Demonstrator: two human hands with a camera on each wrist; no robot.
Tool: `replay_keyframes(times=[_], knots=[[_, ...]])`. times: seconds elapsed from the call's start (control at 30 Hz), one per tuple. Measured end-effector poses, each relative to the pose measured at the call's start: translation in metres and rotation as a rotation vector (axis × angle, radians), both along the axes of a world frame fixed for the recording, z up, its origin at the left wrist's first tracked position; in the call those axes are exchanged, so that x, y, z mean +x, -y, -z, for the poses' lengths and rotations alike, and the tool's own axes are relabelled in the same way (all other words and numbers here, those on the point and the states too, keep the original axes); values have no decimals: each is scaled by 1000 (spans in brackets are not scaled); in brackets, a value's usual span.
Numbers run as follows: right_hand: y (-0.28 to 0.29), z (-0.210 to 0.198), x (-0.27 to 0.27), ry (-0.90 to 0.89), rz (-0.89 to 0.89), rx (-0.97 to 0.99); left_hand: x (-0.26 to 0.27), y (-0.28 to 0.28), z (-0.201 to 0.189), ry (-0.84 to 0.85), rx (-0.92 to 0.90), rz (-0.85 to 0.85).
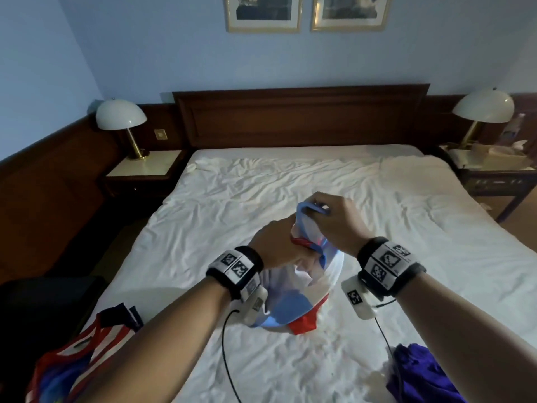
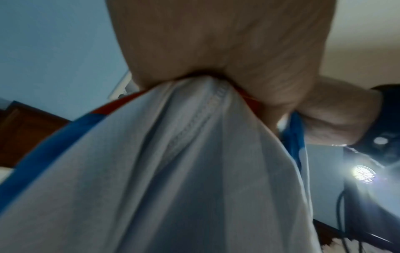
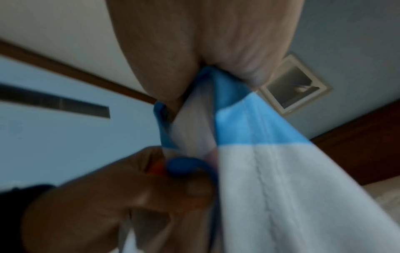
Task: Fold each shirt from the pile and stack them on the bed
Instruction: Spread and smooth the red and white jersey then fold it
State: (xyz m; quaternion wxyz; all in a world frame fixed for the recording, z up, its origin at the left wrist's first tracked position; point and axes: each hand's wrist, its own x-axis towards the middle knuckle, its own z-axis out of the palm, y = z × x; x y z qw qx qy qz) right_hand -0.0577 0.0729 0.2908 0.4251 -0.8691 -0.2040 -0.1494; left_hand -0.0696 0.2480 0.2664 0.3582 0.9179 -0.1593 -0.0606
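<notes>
The bed (image 1: 290,184), covered by a rumpled white sheet, carries everything. Near its foot, a pile of striped shirts (image 1: 72,359) lies at the left corner and a purple garment (image 1: 421,373) at the right. Between them, a white, light-blue and red shirt (image 1: 296,292) hangs bunched above the sheet, its lower end apparently resting on it. The left hand (image 1: 273,245) grips a gathered white fold with a seam; the right hand (image 1: 334,219), just beside it, pinches a blue edge, possibly the collar.
</notes>
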Motion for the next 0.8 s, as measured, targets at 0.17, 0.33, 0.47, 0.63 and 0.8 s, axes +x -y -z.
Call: replay_keyframes(times=[0.17, 0.33, 0.47, 0.63, 0.8], knots=[[34, 8, 19, 96, 122, -190, 29, -46, -16, 159, -205, -177], [45, 19, 26, 45, 297, -252, 51, -87, -38, 225, -110, -121], [43, 20, 35, -32, 330, -274, 55, -98, -51, 219, -103, -94], [45, 26, 40, -186, 446, -233, 56, -112, -58, 225, -277, -137], [22, 40, 37, -338, 476, 351, 57, -116, -55, 182, -304, -183]])
